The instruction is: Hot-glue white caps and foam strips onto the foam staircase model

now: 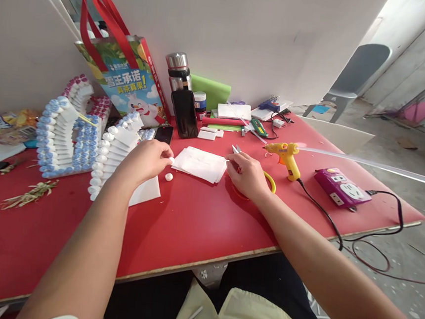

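Observation:
My left hand (146,159) rests on the red table (199,223) with its fingers curled, pinching a small white piece at the left corner of a stack of white foam sheets (200,164). A small white round bit (169,177) lies just below those fingers. My right hand (247,175) is closed round scissors (270,180) with yellow handles; their blades (235,149) point up beside the right edge of the sheets. A flat white sheet (146,192) lies under my left wrist.
White and blue foam models (69,134) stand at the left, with a printed bag with red handles (125,75) behind. A yellow glue gun (287,156) and a purple power strip (340,188) lie at the right, cables trailing over the edge. A steel flask (178,72) and a phone (184,113) stand at the back.

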A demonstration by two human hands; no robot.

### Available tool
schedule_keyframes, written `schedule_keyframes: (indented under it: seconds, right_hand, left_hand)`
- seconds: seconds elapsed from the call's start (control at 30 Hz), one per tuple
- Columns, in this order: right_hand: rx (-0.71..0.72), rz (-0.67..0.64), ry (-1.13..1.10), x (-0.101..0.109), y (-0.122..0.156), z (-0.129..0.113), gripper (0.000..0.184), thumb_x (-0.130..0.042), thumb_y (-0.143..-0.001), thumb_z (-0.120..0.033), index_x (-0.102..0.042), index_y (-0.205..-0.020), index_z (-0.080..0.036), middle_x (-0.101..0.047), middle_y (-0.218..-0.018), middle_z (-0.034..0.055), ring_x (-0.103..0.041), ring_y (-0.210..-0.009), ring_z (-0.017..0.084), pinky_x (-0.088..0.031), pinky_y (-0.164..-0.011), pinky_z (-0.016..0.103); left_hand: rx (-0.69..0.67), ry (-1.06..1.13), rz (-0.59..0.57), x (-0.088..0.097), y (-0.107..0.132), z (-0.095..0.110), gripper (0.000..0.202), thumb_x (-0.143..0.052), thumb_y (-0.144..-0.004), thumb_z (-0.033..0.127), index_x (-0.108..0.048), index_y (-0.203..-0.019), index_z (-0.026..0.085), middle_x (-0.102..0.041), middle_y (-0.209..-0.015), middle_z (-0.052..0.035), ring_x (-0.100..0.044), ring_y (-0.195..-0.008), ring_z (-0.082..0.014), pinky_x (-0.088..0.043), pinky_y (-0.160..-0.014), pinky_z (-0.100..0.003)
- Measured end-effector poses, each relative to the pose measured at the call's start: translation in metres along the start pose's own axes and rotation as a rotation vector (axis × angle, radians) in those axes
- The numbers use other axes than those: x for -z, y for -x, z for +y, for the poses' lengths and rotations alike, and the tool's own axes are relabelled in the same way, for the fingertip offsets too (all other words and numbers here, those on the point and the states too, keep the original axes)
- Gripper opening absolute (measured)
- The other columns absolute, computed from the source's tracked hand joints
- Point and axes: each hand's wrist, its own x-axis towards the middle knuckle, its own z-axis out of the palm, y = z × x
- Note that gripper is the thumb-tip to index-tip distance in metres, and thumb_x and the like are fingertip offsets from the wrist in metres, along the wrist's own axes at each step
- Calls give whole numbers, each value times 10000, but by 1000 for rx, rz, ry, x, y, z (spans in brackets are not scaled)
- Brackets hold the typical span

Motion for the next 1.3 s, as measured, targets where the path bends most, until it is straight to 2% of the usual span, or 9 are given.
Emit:
schedule_keyframes:
  seconds: [0.13, 0.23, 0.4, 0.57, 0.7, 0.9, 1.1, 1.3]
  right_hand:
    - [-29, -2, -2, 1, 0, 0, 203, -532, -907, -202, -722, -976, -196, -713, -918, 70, -611, -731, 195, -443, -701, 307]
    - [-29, -3, -5, 1, 0, 0, 204, -530, -907, -198, -722, -977, -196, -713, -923, 71, -614, -736, 198, -446, -707, 309]
    - [-21, -7, 3, 1, 0, 0, 199, -528, -907, -196, -721, -958, -191, -696, -890, 65, -596, -708, 193, -437, -676, 307]
    - [-29, -10, -1, 2, 0, 0, 196, -531, -903, -191, -720, -956, -192, -697, -894, 63, -596, -717, 194, -436, -676, 305]
    - [-29, -8, 1, 2, 0, 1, 201, -532, -903, -190, -724, -962, -189, -697, -897, 61, -589, -703, 189, -434, -677, 304]
    - [-32, -11, -2, 2, 0, 1, 202, -527, -907, -193, -724, -955, -185, -691, -879, 60, -586, -694, 187, -431, -671, 302]
    - [-38, -15, 3, 3, -1, 0, 206, -524, -906, -194, -722, -960, -188, -711, -926, 75, -621, -757, 205, -442, -697, 310]
    - [-45, -31, 13, 4, -1, -1, 205, -517, -906, -197, -716, -958, -194, -713, -911, 79, -617, -744, 213, -448, -697, 322]
  left_hand:
    - [14, -237, -76, -13, -6, -18, 140, -613, -797, 213, -748, -825, 190, -764, -953, -109, -695, -887, -297, -447, -670, -340]
    - [20, -278, -97, -24, -8, -26, 163, -595, -806, 219, -752, -838, 192, -762, -953, -120, -689, -877, -295, -427, -662, -336]
    - [22, -212, -117, -30, -7, -26, 161, -607, -778, 232, -768, -766, 225, -769, -874, -85, -681, -815, -256, -409, -640, -299]
    - [39, -116, -199, -22, -8, -22, 123, -665, -734, 279, -780, -715, 239, -760, -778, -68, -675, -763, -243, -411, -624, -283]
    - [63, -78, -217, -18, -10, -20, 99, -699, -694, 290, -777, -704, 230, -759, -753, -75, -684, -757, -247, -424, -612, -275]
    - [76, -2, -222, -22, -15, -29, 133, -697, -685, 273, -795, -763, 230, -763, -730, -66, -703, -721, -232, -466, -620, -266]
    - [60, 92, -257, -24, -18, -39, 153, -730, -678, 350, -804, -755, 240, -751, -669, -60, -710, -688, -234, -495, -620, -272]
    - [50, 143, -229, -29, -19, -41, 150, -736, -681, 371, -794, -683, 233, -737, -635, -68, -706, -666, -253, -501, -621, -308]
